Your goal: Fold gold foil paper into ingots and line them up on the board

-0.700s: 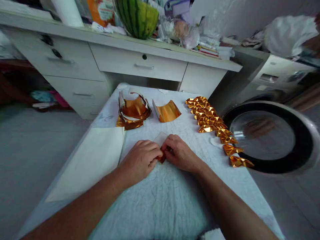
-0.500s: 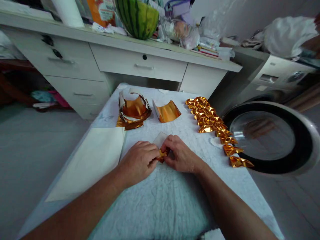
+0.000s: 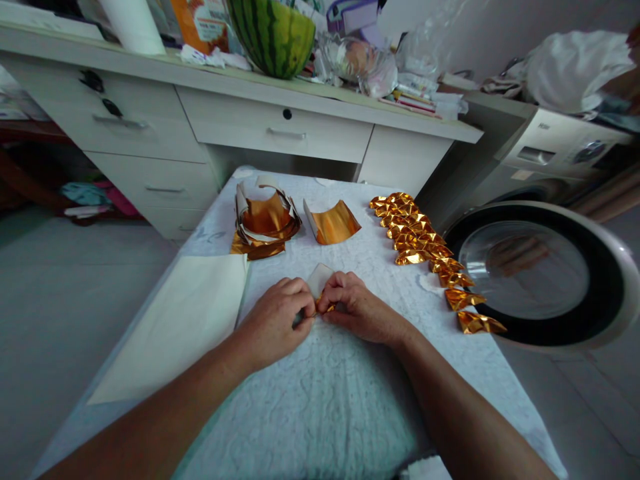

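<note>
Near the center of the cloth-covered table (image 3: pixel 340 400), the left hand (image 3: pixel 277 321) and the right hand (image 3: pixel 357 308) are pinching a small gold foil piece (image 3: pixel 329 309) between thumbs and fingertips. Beyond them, a curled foil sheet (image 3: pixel 337 225) is lying beside a foil stack (image 3: pixel 265 218), while folded foil pieces (image 3: pixel 414 232) are lining the right side.

Dim, cool light overall. Sharp glints on folded gold foil pieces (image 3: pixel 413 230) along the surface's right edge; soft shadow on tablecloth (image 3: pixel 320 413) beside right forearm (image 3: pixel 445 387). Washing machine door (image 3: pixel 530 267) stretched by wide-angle distortion. Held foil (image 3: pixel 327 307): fine detail lost.
</note>
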`<state>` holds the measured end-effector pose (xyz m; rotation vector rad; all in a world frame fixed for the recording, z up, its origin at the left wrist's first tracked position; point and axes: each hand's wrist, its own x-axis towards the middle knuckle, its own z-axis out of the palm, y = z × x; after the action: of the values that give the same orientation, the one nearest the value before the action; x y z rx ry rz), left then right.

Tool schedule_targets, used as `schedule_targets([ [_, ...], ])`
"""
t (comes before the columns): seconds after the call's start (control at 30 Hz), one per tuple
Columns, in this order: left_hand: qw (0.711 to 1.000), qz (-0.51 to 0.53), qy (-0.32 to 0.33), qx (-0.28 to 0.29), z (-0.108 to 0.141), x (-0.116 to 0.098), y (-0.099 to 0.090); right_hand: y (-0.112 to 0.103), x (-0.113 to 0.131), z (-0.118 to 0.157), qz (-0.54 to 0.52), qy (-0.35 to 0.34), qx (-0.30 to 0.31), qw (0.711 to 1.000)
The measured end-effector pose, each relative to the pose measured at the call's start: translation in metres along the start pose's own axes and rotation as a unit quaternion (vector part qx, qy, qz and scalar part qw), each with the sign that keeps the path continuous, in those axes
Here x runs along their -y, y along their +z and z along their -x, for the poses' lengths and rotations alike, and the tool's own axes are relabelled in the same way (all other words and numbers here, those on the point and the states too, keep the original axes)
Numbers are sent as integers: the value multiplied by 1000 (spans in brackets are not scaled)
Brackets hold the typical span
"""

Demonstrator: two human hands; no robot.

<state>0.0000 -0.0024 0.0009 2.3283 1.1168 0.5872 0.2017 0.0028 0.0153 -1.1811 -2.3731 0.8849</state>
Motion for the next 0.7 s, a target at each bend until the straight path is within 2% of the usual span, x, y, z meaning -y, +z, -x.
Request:
schedule_targets([
  [0.7,999,-1,-49,18,-2,1,-2,8,2,-4,16,50,-27,998],
])
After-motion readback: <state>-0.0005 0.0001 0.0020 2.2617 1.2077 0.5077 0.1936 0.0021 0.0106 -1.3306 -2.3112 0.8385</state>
